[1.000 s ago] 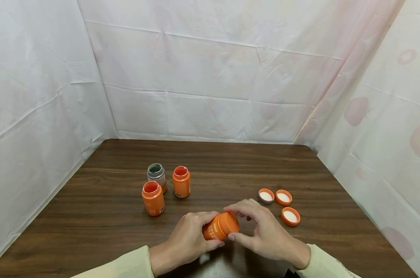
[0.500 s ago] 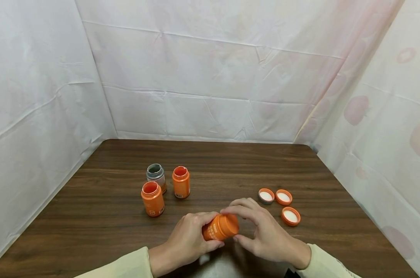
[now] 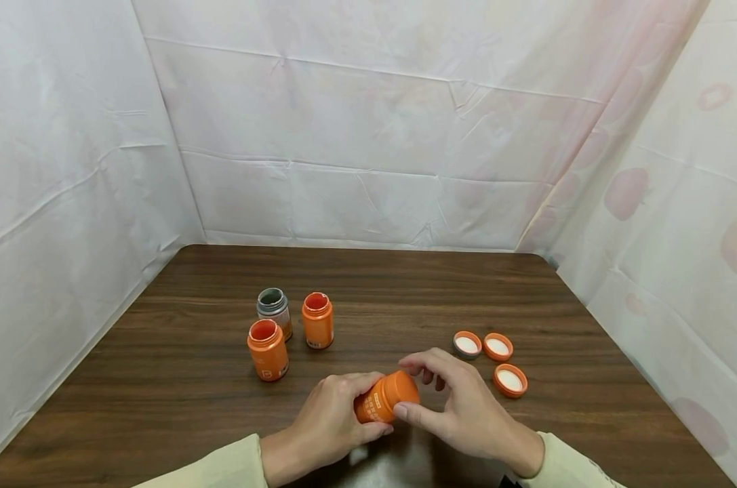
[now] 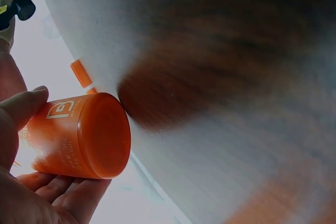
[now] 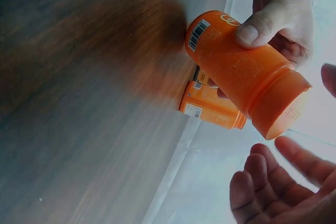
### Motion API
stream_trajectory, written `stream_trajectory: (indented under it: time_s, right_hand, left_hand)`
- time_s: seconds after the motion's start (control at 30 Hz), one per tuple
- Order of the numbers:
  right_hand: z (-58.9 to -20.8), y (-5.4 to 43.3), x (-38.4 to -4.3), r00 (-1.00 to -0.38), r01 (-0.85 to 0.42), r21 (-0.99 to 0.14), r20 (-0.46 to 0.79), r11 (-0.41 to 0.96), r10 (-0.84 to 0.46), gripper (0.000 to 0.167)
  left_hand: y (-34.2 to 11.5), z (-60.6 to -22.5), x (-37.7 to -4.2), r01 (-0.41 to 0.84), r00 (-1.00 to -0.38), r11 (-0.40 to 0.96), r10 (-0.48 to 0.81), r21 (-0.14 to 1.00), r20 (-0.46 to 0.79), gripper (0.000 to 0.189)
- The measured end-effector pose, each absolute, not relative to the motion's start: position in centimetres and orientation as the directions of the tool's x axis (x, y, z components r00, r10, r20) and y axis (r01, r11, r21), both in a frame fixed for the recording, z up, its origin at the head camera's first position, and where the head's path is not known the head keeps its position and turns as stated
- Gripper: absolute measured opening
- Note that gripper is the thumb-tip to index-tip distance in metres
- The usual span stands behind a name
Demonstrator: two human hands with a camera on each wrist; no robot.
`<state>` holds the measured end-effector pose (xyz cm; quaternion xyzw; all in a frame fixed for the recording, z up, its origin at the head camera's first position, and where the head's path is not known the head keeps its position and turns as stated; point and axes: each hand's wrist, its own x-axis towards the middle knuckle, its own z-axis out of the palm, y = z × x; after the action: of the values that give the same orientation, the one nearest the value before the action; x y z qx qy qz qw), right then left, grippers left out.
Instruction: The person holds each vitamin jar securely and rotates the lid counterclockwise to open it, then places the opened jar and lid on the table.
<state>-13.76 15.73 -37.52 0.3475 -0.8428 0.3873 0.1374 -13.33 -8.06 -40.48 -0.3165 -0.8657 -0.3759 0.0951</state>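
An orange plastic bottle (image 3: 374, 404) with white print leans in my left hand (image 3: 328, 413), its orange cap (image 3: 401, 389) on and turned to the right. The left thumb and fingers grip the bottle's body, as the left wrist view also shows of the bottle (image 4: 63, 137). My right hand (image 3: 460, 403) hovers around the cap with thumb and fingers spread. In the right wrist view, the right hand's fingers (image 5: 270, 182) stand just off the cap (image 5: 283, 111); one fingertip is very near its edge, and I cannot tell whether it touches.
Left of the hands stand three uncapped bottles: an orange one (image 3: 268, 350), a grey-topped one (image 3: 274, 308) and another orange one (image 3: 318, 322). On the right lie upturned caps: one grey-sided (image 3: 467, 345), two orange (image 3: 498, 346). White sheeting (image 3: 368, 135) surrounds the brown table (image 3: 191, 407).
The right fingers shift around the cap, drawing in over it half a second ago and now spreading back out. The left hand and bottle stay nearly in place.
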Motion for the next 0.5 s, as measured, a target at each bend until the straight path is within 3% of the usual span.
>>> stream_trajectory:
  time_s: [0.27,0.5]
  right_hand:
    - [-37.59,15.55,-13.62,-0.800,-0.599,-0.618,0.432,0.509,-0.416,0.033]
    - [-37.47,15.24,-13.68,-0.799,-0.599,-0.629,0.431,0.496,-0.419,0.030]
  left_hand:
    - [-8.12,-40.36,-13.31,0.610,-0.787,0.512,0.477,0.604,0.391,0.049]
    - [-8.15,-40.32,-13.30,0.604,-0.791,0.512,0.475,0.610,0.385,0.049]
